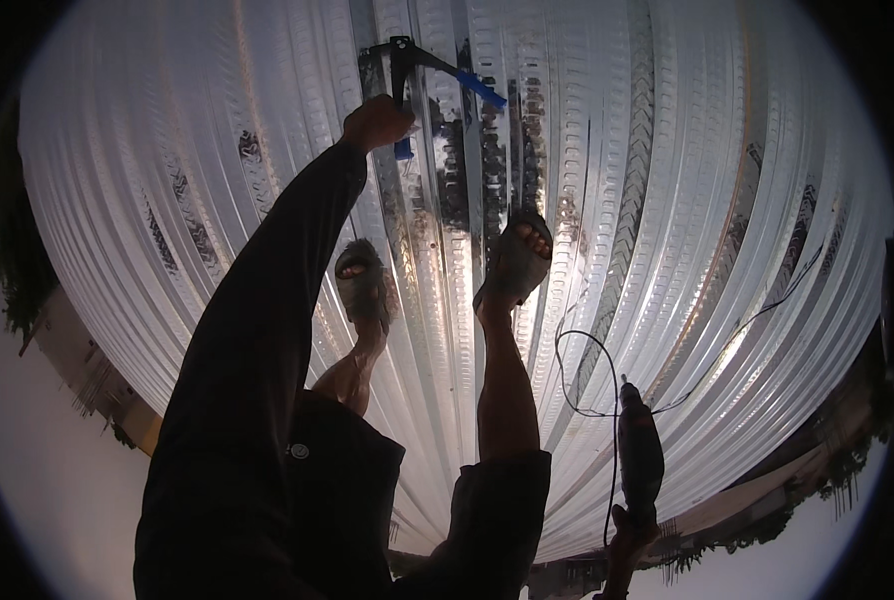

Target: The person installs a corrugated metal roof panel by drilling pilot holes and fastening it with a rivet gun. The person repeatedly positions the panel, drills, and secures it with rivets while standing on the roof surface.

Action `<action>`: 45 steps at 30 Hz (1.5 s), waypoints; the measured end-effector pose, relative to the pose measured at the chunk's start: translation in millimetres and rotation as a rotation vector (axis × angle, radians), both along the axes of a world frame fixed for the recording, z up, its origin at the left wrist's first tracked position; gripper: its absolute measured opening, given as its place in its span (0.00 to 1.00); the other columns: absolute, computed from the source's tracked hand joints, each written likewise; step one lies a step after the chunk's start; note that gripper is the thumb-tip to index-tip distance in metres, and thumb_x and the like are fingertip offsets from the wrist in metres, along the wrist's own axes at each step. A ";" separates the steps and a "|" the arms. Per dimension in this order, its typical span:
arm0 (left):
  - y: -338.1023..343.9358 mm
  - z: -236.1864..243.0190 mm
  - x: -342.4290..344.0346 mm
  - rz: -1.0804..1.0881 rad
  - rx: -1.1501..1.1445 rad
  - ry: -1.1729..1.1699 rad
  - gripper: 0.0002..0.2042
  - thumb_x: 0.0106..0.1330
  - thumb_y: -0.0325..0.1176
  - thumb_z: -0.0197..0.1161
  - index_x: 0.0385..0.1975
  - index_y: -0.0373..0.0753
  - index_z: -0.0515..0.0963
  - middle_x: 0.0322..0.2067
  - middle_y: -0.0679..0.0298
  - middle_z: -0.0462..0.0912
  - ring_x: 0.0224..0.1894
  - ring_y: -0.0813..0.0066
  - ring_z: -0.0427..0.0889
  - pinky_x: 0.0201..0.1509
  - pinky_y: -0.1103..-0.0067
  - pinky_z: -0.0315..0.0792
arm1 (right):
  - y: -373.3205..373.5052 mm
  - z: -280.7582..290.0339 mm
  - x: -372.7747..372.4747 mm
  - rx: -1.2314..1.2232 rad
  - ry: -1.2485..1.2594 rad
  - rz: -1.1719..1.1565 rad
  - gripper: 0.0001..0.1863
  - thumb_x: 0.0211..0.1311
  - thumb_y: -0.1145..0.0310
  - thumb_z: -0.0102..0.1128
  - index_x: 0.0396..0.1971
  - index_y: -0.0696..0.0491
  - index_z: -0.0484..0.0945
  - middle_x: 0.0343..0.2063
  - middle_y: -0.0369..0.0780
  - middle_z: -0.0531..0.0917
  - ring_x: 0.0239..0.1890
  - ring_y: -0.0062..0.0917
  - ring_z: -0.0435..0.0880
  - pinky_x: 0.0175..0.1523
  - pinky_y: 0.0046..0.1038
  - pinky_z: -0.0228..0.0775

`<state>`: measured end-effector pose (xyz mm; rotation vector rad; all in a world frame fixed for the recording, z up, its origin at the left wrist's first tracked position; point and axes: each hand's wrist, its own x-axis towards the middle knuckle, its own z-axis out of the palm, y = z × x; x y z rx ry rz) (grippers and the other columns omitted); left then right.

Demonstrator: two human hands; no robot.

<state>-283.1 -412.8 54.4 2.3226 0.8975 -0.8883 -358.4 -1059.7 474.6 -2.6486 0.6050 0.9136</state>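
My left hand [378, 124] reaches far forward, closed around one handle of a black hand riveter with blue grips [403, 62]. Its other handle swings out to the right, so the two handles stand apart. At the lower right, my right hand [631, 535] is wrapped round the grip of a dark power drill [641, 455], which points away from me. The drill's bit end stands above the roof sheet and seems to touch nothing. Details of both tools are dim against the glare.
I stand on a ribbed, shiny metal roof [447, 330], with sandalled feet [362, 275] apart. A thin black cable [707, 385] loops beside the drill and trails right across the ribs. Trees [22, 250] and buildings show beyond the roof edges.
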 end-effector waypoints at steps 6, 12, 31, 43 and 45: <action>-69.8 66.6 -130.5 -0.328 -0.143 0.226 0.19 0.57 0.42 0.59 0.38 0.33 0.85 0.37 0.47 0.88 0.44 0.50 0.88 0.46 0.60 0.80 | -40.7 29.6 -78.3 0.058 -0.199 -0.098 0.11 0.48 0.76 0.67 0.34 0.62 0.83 0.26 0.37 0.83 0.26 0.19 0.78 0.31 0.24 0.69; -140.0 123.5 -305.7 -0.427 -0.221 0.337 0.18 0.57 0.41 0.59 0.40 0.35 0.86 0.39 0.50 0.88 0.44 0.53 0.88 0.46 0.60 0.80 | -39.2 22.9 -126.0 0.161 -0.075 -0.132 0.13 0.51 0.75 0.68 0.38 0.62 0.83 0.22 0.36 0.79 0.22 0.17 0.75 0.27 0.26 0.65; -258.4 -4.2 -642.8 0.557 0.319 0.057 0.20 0.64 0.49 0.57 0.41 0.36 0.80 0.38 0.45 0.86 0.45 0.41 0.85 0.49 0.54 0.76 | 183.8 -213.1 -109.8 0.747 -0.046 0.697 0.19 0.55 0.61 0.75 0.32 0.65 0.83 0.19 0.38 0.79 0.17 0.18 0.76 0.23 0.23 0.67; -277.8 -47.7 -673.0 0.761 0.367 -0.469 0.19 0.65 0.47 0.61 0.41 0.36 0.85 0.26 0.48 0.86 0.33 0.47 0.87 0.40 0.59 0.78 | 222.9 -237.9 -111.1 0.814 -0.137 0.656 0.19 0.56 0.61 0.75 0.30 0.65 0.84 0.21 0.39 0.78 0.15 0.20 0.75 0.18 0.24 0.65; -267.4 -39.8 -679.2 0.701 0.439 -0.481 0.18 0.66 0.47 0.61 0.40 0.37 0.85 0.27 0.48 0.86 0.34 0.47 0.87 0.40 0.58 0.78 | 229.5 -245.2 -111.7 0.851 -0.106 0.643 0.18 0.56 0.62 0.75 0.31 0.65 0.84 0.21 0.39 0.79 0.15 0.20 0.75 0.18 0.25 0.65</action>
